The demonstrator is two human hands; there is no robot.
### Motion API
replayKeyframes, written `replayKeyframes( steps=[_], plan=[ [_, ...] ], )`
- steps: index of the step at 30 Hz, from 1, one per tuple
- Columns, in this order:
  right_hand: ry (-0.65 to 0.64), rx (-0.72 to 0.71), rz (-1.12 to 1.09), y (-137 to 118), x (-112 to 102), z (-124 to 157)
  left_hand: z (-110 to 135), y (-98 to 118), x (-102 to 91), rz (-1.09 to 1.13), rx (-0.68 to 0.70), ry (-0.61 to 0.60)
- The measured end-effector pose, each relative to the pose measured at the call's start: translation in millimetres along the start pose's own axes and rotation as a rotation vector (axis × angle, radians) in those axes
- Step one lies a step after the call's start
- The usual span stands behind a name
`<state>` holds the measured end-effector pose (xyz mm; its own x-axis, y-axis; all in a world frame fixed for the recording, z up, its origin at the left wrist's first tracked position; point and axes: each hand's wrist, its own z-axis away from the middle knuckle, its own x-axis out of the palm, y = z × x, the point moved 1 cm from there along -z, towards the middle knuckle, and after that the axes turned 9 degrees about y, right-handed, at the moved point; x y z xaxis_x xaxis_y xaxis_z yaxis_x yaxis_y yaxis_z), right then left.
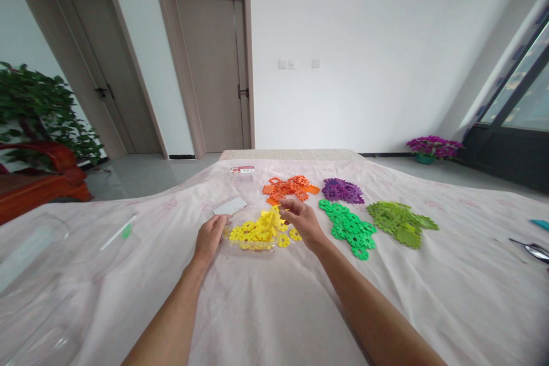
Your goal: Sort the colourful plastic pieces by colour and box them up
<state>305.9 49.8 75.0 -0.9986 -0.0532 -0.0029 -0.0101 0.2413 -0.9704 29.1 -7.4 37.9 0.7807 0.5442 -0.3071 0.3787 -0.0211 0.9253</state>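
A heap of yellow snowflake-shaped plastic pieces [259,231] lies in a clear shallow container [240,249] on the cloth-covered table [274,297]. My left hand [210,237] rests on the container's left rim, fingers curled on its edge. My right hand [302,218] hovers at the heap's right side, fingertips pinched on a yellow piece. Beyond lie separate piles: orange pieces [289,187], purple pieces [342,190], bright green pieces [349,227] and olive green pieces [401,221].
A clear lid with a white label [230,205] sits behind the container. Empty clear plastic tubs [32,243] stand at the left. A red-and-white packet [242,170] lies far back. Scissors [534,250] lie at the right edge.
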Motion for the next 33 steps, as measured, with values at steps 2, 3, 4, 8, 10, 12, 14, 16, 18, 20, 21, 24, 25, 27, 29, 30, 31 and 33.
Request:
replayKeyframes(
  steps=[2,3,4,8,10,12,14,16,18,20,21,24,25,27,29,30,31,33],
  plan=[
    [0.038,0.008,0.148,6.1,-8.9,-4.0,-0.2,0.0,-0.4,-0.001,-0.001,-0.002],
    [0.054,0.004,0.262,10.2,-16.0,-7.1,-0.2,0.1,-0.5,0.001,-0.003,-0.002],
    [0.065,-0.006,0.392,14.1,-24.1,-10.5,-0.2,0.4,-0.5,0.002,-0.004,-0.002],
    [0.028,-0.047,0.884,20.0,-52.8,-19.1,0.0,2.5,0.1,0.005,-0.006,0.003],
    [-0.03,-0.038,1.056,17.3,-59.2,-18.5,0.4,3.6,0.6,0.004,-0.01,0.006],
    [-0.083,-0.01,1.168,13.8,-60.4,-15.9,1.0,4.5,0.7,0.006,-0.015,0.009],
    [-0.117,0.025,1.216,11.4,-59.1,-13.6,1.7,5.0,0.5,0.008,-0.018,0.011],
    [-0.156,0.051,1.215,10.9,-57.3,-12.6,2.1,4.9,0.2,0.01,-0.016,0.005],
    [-0.188,0.077,1.187,12.0,-56.3,-13.2,2.0,4.4,0.0,0.015,-0.014,0.0],
    [-0.197,0.096,1.151,14.0,-56.1,-14.5,1.5,3.4,0.0,0.024,-0.012,-0.001],
    [-0.196,0.101,1.122,15.3,-56.0,-15.1,1.2,2.8,0.1,0.026,-0.011,-0.002],
    [-0.212,0.109,0.988,20.1,-54.8,-16.3,0.0,0.6,0.6,0.021,-0.013,-0.001],
    [-0.219,0.109,0.935,22.0,-53.9,-16.4,-0.3,-0.2,0.7,0.017,-0.015,-0.001],
    [-0.245,0.105,0.826,26.0,-51.1,-16.4,-0.8,-1.3,0.9,0.012,-0.019,-0.001],
    [-0.307,0.1,0.715,30.0,-47.0,-15.9,-0.9,-1.8,0.8,0.008,-0.019,-0.005],
    [-0.347,0.094,0.668,31.8,-44.5,-15.4,-0.8,-1.8,0.7,0.007,-0.018,-0.006],
    [-0.385,0.083,0.635,33.1,-42.1,-14.8,-0.6,-1.7,0.5,0.007,-0.016,-0.006],
    [-0.436,0.045,0.613,34.2,-37.5,-12.9,-0.1,-1.0,0.2,0.013,-0.009,-0.004]
  ],
)
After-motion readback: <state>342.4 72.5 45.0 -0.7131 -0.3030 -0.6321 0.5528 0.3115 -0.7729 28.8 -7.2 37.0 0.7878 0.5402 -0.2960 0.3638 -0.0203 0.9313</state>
